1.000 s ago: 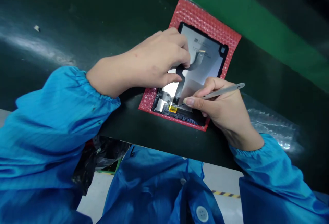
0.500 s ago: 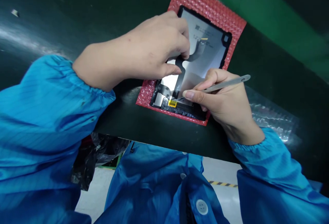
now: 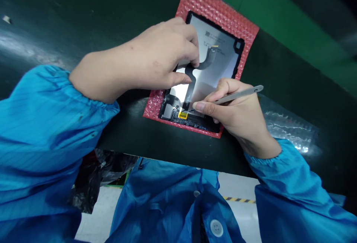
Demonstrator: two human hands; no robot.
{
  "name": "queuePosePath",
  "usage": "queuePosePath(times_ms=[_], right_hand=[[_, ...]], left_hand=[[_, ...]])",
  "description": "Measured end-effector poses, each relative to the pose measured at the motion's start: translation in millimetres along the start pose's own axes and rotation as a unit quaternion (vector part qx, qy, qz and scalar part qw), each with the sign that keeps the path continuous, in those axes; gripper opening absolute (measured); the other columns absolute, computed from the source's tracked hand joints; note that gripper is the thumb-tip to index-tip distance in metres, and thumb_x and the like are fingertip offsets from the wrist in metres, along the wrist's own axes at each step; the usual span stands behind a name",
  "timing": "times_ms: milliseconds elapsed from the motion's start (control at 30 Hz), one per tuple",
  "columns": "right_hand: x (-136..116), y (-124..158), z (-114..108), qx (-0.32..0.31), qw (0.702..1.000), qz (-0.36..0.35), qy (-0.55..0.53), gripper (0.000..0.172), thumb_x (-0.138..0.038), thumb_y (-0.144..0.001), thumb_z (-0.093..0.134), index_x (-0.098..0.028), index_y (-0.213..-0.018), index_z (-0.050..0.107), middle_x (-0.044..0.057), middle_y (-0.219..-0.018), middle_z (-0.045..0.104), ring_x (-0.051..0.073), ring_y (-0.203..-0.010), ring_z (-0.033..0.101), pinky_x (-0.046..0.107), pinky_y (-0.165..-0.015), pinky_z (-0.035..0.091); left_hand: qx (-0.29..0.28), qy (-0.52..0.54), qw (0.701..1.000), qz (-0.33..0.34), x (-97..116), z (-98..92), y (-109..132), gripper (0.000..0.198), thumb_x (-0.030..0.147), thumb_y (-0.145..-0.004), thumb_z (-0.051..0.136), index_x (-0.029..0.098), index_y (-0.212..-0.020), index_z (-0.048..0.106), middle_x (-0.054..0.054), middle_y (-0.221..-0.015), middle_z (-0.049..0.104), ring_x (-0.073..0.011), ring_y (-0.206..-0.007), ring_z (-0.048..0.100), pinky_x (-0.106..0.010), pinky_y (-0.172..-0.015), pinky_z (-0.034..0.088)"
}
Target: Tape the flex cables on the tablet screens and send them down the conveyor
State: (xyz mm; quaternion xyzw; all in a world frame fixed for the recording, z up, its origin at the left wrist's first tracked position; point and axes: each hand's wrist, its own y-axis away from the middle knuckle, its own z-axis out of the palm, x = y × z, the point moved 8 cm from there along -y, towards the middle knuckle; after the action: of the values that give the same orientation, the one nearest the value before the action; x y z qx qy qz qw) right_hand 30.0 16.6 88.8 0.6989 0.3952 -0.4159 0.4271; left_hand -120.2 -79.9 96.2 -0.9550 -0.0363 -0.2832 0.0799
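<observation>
A flat display panel [image 3: 220,55] with a silvery back lies on a red bubble-wrap pad [image 3: 214,7]. A black flex cable [image 3: 192,83] curves across the panel. My left hand [image 3: 156,59] pinches this cable near its middle bend between thumb and fingers. My right hand [image 3: 237,111] grips metal tweezers [image 3: 237,95] like a pen. Their tips touch a small yellow tape patch [image 3: 183,115] at the panel's near edge, beside a dark connector strip.
The pad rests on a dark green conveyor belt [image 3: 83,20] with a brighter green band [image 3: 292,23] behind. A clear plastic bag [image 3: 290,124] lies right of my right hand. Below the belt edge I see my blue coat, a black bag [image 3: 92,176] and the floor.
The view shifted slightly, so the pad and both hands sit a bit further left in the picture. The tweezers' tips stay at the yellow patch and my left hand keeps its pinch on the cable.
</observation>
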Motion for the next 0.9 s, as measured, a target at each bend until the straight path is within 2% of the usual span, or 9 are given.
queuePosePath(times_ms=[500, 633, 767, 900], right_hand=[[3.4, 2.6, -2.2, 0.016, 0.999, 0.013, -0.045, 0.060, -0.054, -0.065, 0.107, -0.021, -0.070, 0.057, 0.002, -0.069, 0.067, 0.015, -0.053, 0.056, 0.027, -0.042, 0.036], [5.1, 3.3, -4.1, 0.023, 0.999, 0.017, -0.037, 0.060, -0.050, -0.066, 0.107, -0.020, -0.070, 0.055, 0.004, -0.074, 0.071, 0.015, -0.055, 0.058, 0.027, -0.044, 0.042], [6.5, 3.4, -5.2, 0.025, 0.999, 0.018, -0.042, 0.061, -0.050, -0.067, 0.107, -0.020, -0.070, 0.054, 0.005, -0.077, 0.074, 0.016, -0.057, 0.063, 0.028, -0.045, 0.047], [8.2, 3.5, -7.0, 0.029, 0.999, 0.024, -0.025, 0.063, -0.051, -0.066, 0.107, -0.020, -0.071, 0.052, 0.005, -0.078, 0.075, 0.015, -0.055, 0.062, 0.026, -0.044, 0.047]], left_hand=[[0.016, -0.006, 1.000, 0.016, 0.8, 3.3, -1.8, 0.037, 0.047, -0.096, 0.061, 0.031, -0.123, 0.080, -0.007, -0.131, 0.069, -0.0347, -0.126, 0.055, -0.054, -0.110, 0.046], [0.034, -0.043, 0.998, 0.019, 0.4, 3.6, -4.4, 0.031, 0.043, -0.092, 0.067, 0.032, -0.117, 0.081, -0.005, -0.128, 0.070, -0.0338, -0.124, 0.057, -0.049, -0.106, 0.050], [0.010, -0.075, 0.997, 0.019, 3.9, 5.6, -5.8, 0.029, 0.038, -0.090, 0.072, 0.026, -0.116, 0.079, -0.007, -0.128, 0.068, -0.0333, -0.122, 0.059, -0.046, -0.103, 0.052], [0.015, -0.083, 0.996, 0.007, 7.1, 4.3, -7.4, 0.027, 0.035, -0.089, 0.076, 0.026, -0.114, 0.078, -0.006, -0.127, 0.068, -0.0334, -0.124, 0.059, -0.043, -0.101, 0.052]])
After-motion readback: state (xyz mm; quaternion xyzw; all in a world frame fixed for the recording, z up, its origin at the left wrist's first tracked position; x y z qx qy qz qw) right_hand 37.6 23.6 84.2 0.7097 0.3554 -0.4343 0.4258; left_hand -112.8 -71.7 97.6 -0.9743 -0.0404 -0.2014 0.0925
